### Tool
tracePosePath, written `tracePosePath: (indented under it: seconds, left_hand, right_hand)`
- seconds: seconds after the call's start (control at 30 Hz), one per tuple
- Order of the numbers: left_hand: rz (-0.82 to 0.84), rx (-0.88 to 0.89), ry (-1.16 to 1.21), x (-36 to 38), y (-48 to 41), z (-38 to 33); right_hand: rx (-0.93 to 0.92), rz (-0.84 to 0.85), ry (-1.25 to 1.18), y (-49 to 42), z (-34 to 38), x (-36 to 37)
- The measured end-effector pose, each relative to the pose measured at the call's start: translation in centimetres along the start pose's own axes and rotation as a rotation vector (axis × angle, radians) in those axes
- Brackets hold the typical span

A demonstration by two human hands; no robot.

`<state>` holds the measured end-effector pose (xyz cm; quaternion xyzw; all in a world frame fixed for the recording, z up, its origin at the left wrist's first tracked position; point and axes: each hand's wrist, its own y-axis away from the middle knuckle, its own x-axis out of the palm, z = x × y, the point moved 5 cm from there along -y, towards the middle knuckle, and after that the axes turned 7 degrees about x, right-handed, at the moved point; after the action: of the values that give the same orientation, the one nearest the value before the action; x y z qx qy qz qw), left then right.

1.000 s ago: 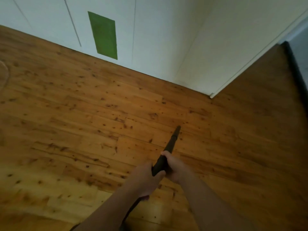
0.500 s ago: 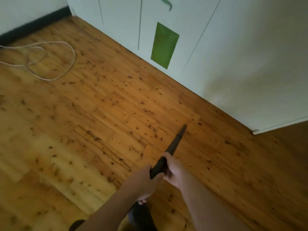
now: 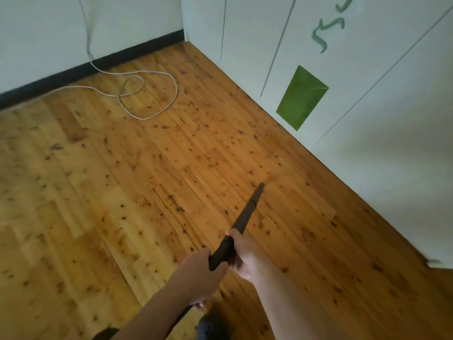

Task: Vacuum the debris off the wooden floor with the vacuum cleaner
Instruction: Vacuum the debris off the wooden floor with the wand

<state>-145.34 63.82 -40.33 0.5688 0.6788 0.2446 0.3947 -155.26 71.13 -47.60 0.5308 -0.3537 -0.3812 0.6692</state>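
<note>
Wand point(image 3: 246, 214) of vacuum cleaner: dark slim tube, running from the hands toward 1 o'clock. Its narrow tip is low at the wooden floor point(image 3: 117, 197), near the cabinet base; whether it touches cannot be told.
Left hand point(image 3: 199, 278): at 6 o'clock of the view, fingers wrapped round the wand's thicker rear end.
Right hand point(image 3: 245, 257): just ahead of the left, touching it, fingers closed round the same tube.
Wooden floor: yellow-brown boards, thickly flecked with dark specks; debris and knots cannot be told apart.
White cable point(image 3: 157, 99): looped loosely on the floor at 11 o'clock, one end rising up the wall.
White cabinet point(image 3: 382, 133): at 2 o'clock, bearing a green rectangle point(image 3: 302, 98).
Black skirting point(image 3: 98, 63): along the wall at 10 to 12 o'clock.
</note>
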Motion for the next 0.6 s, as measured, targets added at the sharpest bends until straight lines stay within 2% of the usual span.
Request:
tracePosePath:
  seconds: [0.6]
  left_hand:
    - [-0.314,-0.17,0.086,-5.7,6.9,8.9]
  right_hand:
    - [0.086,0.252,0.318,3.0,-4.4,13.4]
